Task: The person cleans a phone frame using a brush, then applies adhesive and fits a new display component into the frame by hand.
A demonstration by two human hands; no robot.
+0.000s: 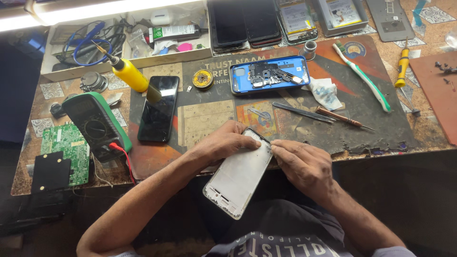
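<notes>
Gripping silver phone frame (239, 177) at bench edge: left hand (223, 144) clasps top, right hand (304, 165) pinches side. Judged mid-separation; next needs steady prying pressure.

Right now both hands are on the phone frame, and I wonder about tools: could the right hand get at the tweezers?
Probably yes. The tweezers lie bare on the mat just beyond the right hand, nothing between them. But that hand would have to let go of the frame first.

A dark phone screen (158, 109) lay face up left of middle on the desk (431, 128). More black screens (245, 21) were stacked along the back edge, beside a white tube with a green label (173, 32) in the tray (62, 71).
</notes>
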